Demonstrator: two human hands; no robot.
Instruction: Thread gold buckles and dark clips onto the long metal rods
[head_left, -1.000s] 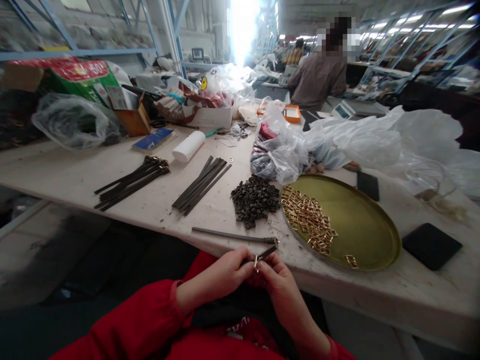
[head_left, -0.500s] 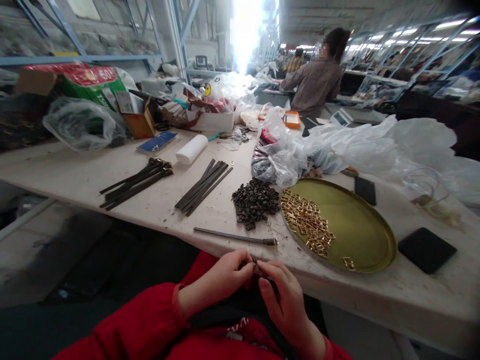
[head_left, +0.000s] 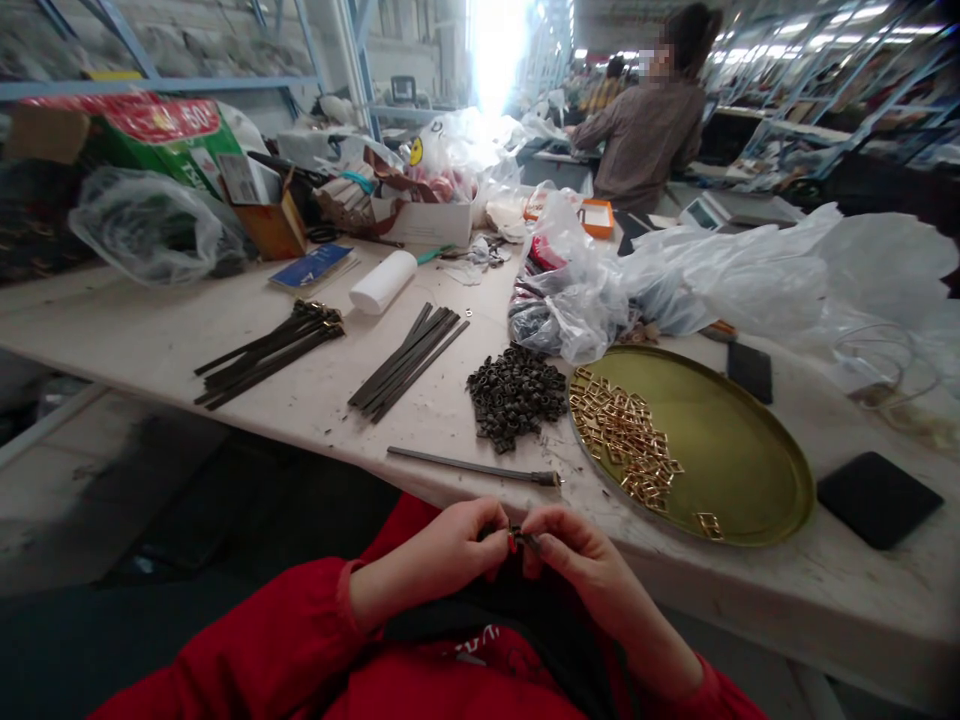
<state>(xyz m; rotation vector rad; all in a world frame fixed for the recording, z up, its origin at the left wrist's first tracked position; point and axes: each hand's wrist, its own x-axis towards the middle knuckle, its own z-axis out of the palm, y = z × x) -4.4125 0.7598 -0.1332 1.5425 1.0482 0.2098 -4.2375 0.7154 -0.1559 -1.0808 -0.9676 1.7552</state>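
Observation:
Both my hands meet in front of my lap, just off the table's near edge. My left hand (head_left: 454,552) pinches one end of a small dark strap piece (head_left: 519,538); my right hand (head_left: 589,556) has its fingertips closed on the other end. Much of that piece is hidden by the fingers. Beyond them, a single dark strap (head_left: 465,463) with a gold-coloured buckle at its right end lies along the edge. A pile of small dark loops (head_left: 517,395) sits behind it. Gold-coloured rectangular buckles (head_left: 626,430) are heaped on the left of a round gold tray (head_left: 742,440).
Loose dark straps (head_left: 409,365) and a bundle of straps with buckles (head_left: 270,350) lie on the left. Behind are a white roll (head_left: 382,283), a blue booklet (head_left: 311,267) and plastic bags (head_left: 570,290). A black pad (head_left: 879,498) lies right. One person (head_left: 649,120) stands farther back.
My right hand has turned and closed in, its fingers now pinching the dark piece beside the left fingertips. The left hand stays nearly in place. The view has shifted slightly.

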